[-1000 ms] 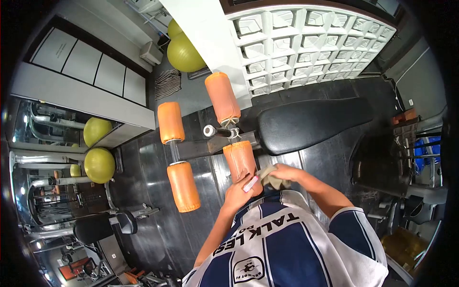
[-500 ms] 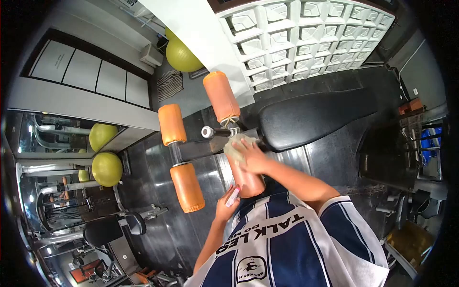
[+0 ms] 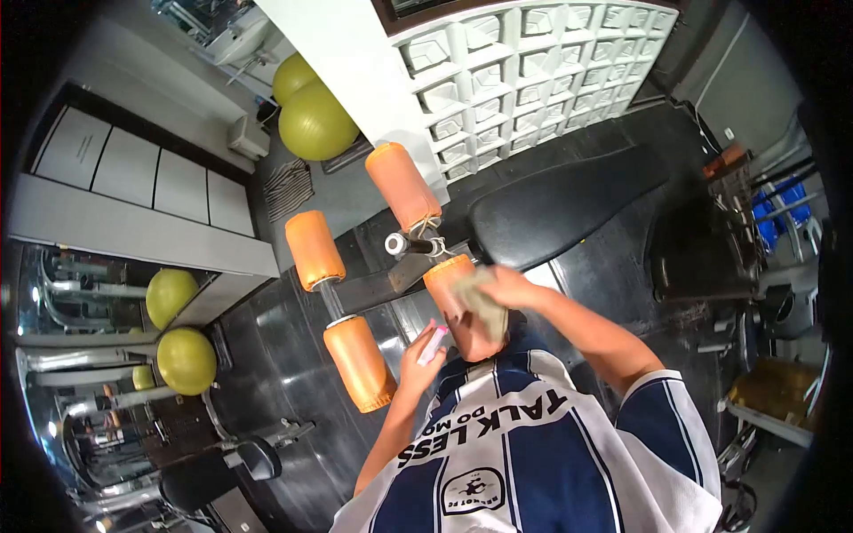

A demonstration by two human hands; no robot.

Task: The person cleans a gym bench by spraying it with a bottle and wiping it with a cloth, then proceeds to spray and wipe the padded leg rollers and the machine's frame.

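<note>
My right hand (image 3: 506, 289), partly smeared by motion, is closed on a greyish-green cloth (image 3: 482, 306). The cloth lies against the right side of an orange foam roller pad (image 3: 442, 277) close to my body. In my left hand (image 3: 416, 362) is a small white bottle with a pink top (image 3: 433, 346), held just left of that pad's near end. Beyond the pad a metal post with a white-rimmed end (image 3: 397, 243) sticks out, and a second orange pad (image 3: 402, 185) lies on the far side of it.
Two more orange pads (image 3: 315, 249) sit on a crossbar to the left. A black padded bench (image 3: 569, 206) extends to the right. Yellow-green exercise balls (image 3: 317, 122) rest near the white pillar. Mirrors (image 3: 84, 293) and gym machines line the left; a patterned white block wall (image 3: 533, 80) stands ahead.
My right hand has drawn the cloth from the pad's far end toward its right side, nearer me, uncovering the far end. My left hand still holds the bottle. The camera view has shifted slightly.
</note>
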